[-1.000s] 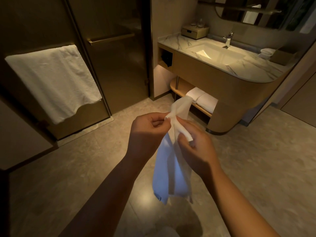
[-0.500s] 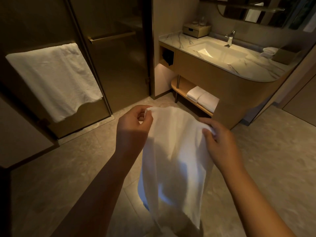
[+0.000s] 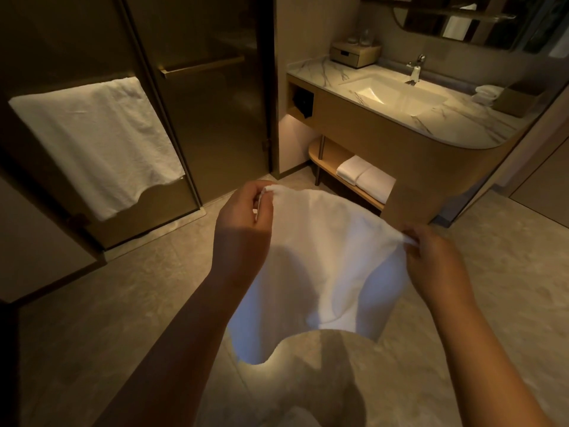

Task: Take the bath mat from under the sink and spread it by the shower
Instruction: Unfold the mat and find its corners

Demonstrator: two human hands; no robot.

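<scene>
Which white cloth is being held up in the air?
The bath mat, pinched at its top corners by the left hand and right hand. The towel hangs on the shower door; the folded towels lie shelved.

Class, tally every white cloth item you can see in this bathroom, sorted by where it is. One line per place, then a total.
Held in the hands: 1, the bath mat
Hung on the shower door: 1, the towel
Shelf under the sink: 2, the folded towels
Countertop: 1, the small rolled towel
Total: 5

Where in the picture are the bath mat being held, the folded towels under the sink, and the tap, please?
bath mat [image 3: 323, 260]: head view, middle of the hanging cloth.
folded towels [image 3: 366, 177]: head view, top of the stack on the shelf.
tap [image 3: 415, 69]: head view, its upright body.
</scene>
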